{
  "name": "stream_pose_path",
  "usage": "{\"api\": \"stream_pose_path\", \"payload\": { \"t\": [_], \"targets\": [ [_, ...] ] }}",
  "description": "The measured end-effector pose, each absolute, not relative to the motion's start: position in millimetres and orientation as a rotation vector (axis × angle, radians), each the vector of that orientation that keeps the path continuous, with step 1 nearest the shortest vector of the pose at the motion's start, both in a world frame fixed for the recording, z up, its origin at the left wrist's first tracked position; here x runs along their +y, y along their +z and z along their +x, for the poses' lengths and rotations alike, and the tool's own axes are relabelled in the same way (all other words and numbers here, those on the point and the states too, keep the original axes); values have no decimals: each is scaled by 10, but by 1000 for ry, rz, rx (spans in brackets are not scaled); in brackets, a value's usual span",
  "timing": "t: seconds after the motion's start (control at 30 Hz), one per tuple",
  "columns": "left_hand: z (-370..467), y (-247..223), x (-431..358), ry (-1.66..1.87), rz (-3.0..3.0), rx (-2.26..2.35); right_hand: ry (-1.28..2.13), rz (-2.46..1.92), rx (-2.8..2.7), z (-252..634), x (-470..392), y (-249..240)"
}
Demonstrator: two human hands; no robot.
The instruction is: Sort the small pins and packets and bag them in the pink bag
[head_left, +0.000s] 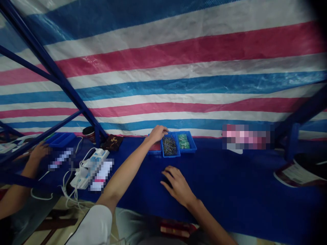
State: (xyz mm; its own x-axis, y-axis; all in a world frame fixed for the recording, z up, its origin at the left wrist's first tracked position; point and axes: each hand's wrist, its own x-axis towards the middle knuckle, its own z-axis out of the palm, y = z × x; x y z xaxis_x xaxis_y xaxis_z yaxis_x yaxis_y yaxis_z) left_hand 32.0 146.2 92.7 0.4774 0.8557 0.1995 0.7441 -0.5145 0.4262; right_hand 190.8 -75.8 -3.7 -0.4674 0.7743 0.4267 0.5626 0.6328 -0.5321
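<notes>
My left hand (pixel 158 133) reaches out over the far edge of the blue bins, its fingers bent together at the tips. Anything between them is too small to make out. Below it, the middle bin (pixel 171 156) holds a heap of thin metal nails or screws (pixel 169 145). Reddish pieces (pixel 154 146) lie in the left bin, partly covered by my wrist. The right bin (pixel 193 149) contains small green-and-white pieces (pixel 183 141). Nearer to me, my right hand (pixel 177 185) rests on the blue tabletop (pixel 230 190), fingers apart and nothing visible in them.
A white power strip (pixel 87 170) with cables lies at left, beside a blurred phone-like object (pixel 101 175) and a dark packet (pixel 112 142). Another person's hand (pixel 39 151) is near a blue tray (pixel 60 139). A tub (pixel 298 172) stands at right. Blue frame bars (pixel 48 64) slant across the left.
</notes>
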Motion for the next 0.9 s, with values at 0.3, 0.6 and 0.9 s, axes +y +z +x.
{"api": "stream_pose_path", "payload": {
  "t": [0.3, 0.6, 0.9],
  "targets": [
    [301, 961, 1186, 786, 2456, 1353, 540, -635, -2537, 2012, -566, -23],
    [317, 958, 978, 911, 2619, 1371, 40, -383, -2622, 2064, -229, -127],
    [360, 816, 781, 1238, 2632, 1221, -3, -268, -2693, 2036, -86, -92]
  ]
}}
